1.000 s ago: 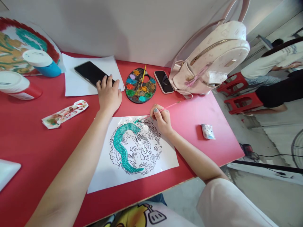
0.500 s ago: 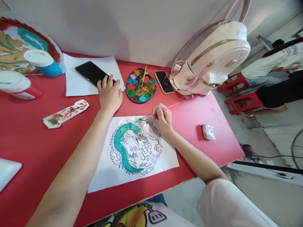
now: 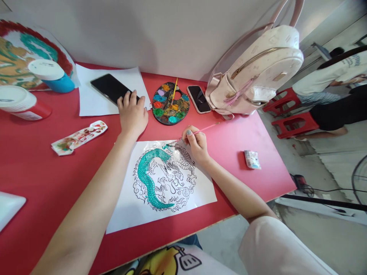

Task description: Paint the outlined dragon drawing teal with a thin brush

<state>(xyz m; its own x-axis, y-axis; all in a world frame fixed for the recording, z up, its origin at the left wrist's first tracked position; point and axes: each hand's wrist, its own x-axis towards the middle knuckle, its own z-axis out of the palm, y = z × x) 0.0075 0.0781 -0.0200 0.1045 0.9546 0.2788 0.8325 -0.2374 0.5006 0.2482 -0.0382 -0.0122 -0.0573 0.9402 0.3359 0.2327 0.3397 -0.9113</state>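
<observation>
Between the fingers of my right hand is a thin pink paintbrush, its bristles at the top edge of a dragon drawing. Teal paint covers the dragon's long curved body; the head and the rest are black outline on white paper. My left hand lies with fingers spread at the near end of a large black phone, fingertips touching it. Under that phone is a stack of white paper. Beyond the drawing sits a round paint palette with a yellow brush resting on it.
A second phone lies beside a pale pink backpack. Blue and red paint bottles stand at left, near a paint-stained strip. A small packet lies at right. Other people sit on red stools.
My right hand and the paintbrush shifted slightly right, then back left, with the tip staying near the drawing's top. My left hand has stayed in place.
</observation>
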